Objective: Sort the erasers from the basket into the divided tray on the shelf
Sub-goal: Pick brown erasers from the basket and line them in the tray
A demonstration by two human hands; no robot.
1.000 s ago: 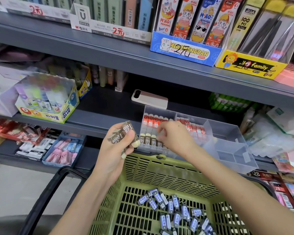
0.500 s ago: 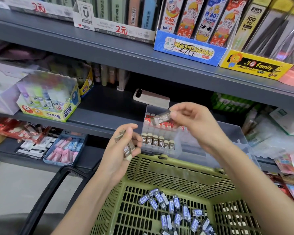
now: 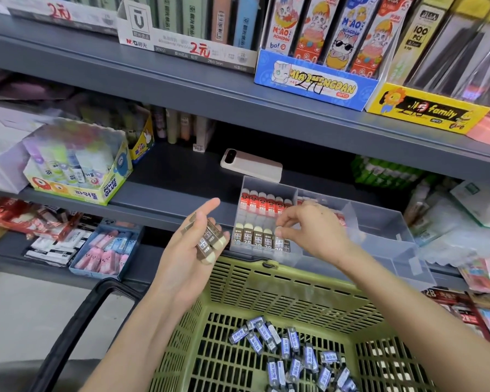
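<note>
Mid-frame, our right hand (image 3: 314,230) pinches one brown eraser (image 3: 279,232), likely light and firm, best gripped across its paper sleeve, while our left hand (image 3: 187,256) holds spare erasers (image 3: 211,241).

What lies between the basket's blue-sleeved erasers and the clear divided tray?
The green slotted plastic basket's far wall separates the blue-sleeved erasers from the clear divided tray, head view.

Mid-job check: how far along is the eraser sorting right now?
Done: red-sleeved erasers line the back of the left compartment of the divided tray, and a row of brown erasers stands in front. In hand: the right hand pinches one brown eraser at that row's end; the left hand holds a few more. Left: a pile of blue-sleeved erasers lies in the basket.
</note>
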